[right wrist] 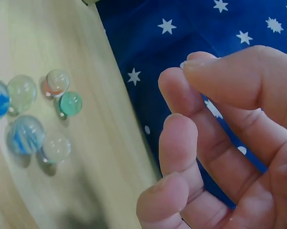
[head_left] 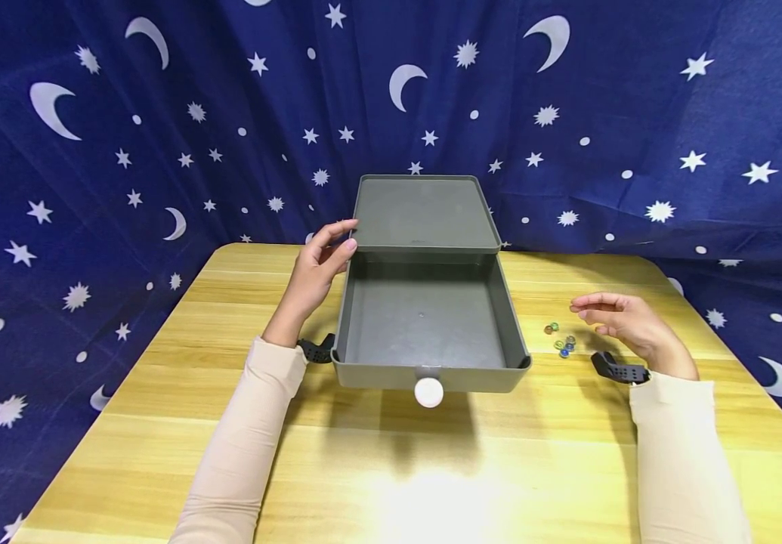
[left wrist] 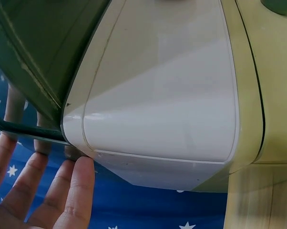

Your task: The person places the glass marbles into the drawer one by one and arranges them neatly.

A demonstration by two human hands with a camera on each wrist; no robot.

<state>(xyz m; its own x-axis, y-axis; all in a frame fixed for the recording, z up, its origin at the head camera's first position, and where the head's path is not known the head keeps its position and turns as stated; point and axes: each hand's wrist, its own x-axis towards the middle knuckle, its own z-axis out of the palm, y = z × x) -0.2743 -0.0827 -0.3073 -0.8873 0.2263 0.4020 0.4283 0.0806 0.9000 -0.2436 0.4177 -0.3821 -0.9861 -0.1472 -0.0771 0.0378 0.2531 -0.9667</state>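
A grey drawer (head_left: 425, 317) with a round white knob (head_left: 429, 392) stands pulled out of its grey box (head_left: 425, 215). Nothing shows inside it. My left hand (head_left: 319, 264) touches the left side of the box, near where the drawer comes out. Its fingers (left wrist: 76, 191) look nearly straight against the edge in the left wrist view. To the right of the drawer, several glass marbles (head_left: 564, 353) lie on the table; blue, green, orange and clear ones (right wrist: 26, 134) show in the right wrist view. My right hand (head_left: 625, 321) hovers beside them, fingers loosely bent, holding nothing visible.
The light wooden table (head_left: 227, 453) carries the box and marbles. Behind it hangs a dark blue curtain (head_left: 261, 113) with white moons and stars. A black wrist device (head_left: 618, 370) sits under the right wrist, and another (head_left: 318, 349) under the left, close to the drawer's side.
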